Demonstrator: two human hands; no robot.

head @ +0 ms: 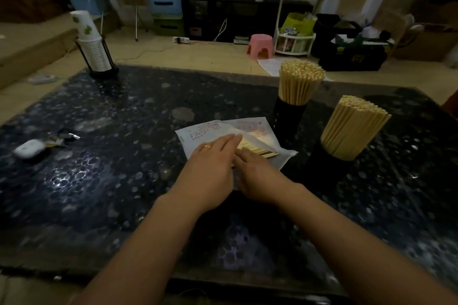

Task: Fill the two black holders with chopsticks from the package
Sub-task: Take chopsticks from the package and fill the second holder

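The dark speckled surface [99, 156] carries everything: two black holders stand to the right, the far holder [288, 116] upright and packed with chopsticks, the near holder [347, 156] almost hidden under its own full bundle, which leans to the right. Both look close to full, so the step in hand is, as I judge it, gathering the last few sticks from the package [210, 131], which lies flat and opened in the middle, just left of the far holder. A small row of chopsticks [257, 151] lies on the wrapper, partly under a folded flap. The left hand [213, 163] lies flat with straight fingers pressing on the wrapper and the stick ends; the right hand [255, 176] is beside it, touching it, fingers reaching to the sticks, but whether they pinch any I cannot tell. To do this well, the left should keep the thin wrapper pinned so it does not slide or lift, while the right sweeps the sticks together, ends even, before picking them up as one bunch. Feeding them in will need care: both bundles are tight, so pushing into a gap at the edge suits better than forcing the centre, and the leaning bundle could tip if knocked.
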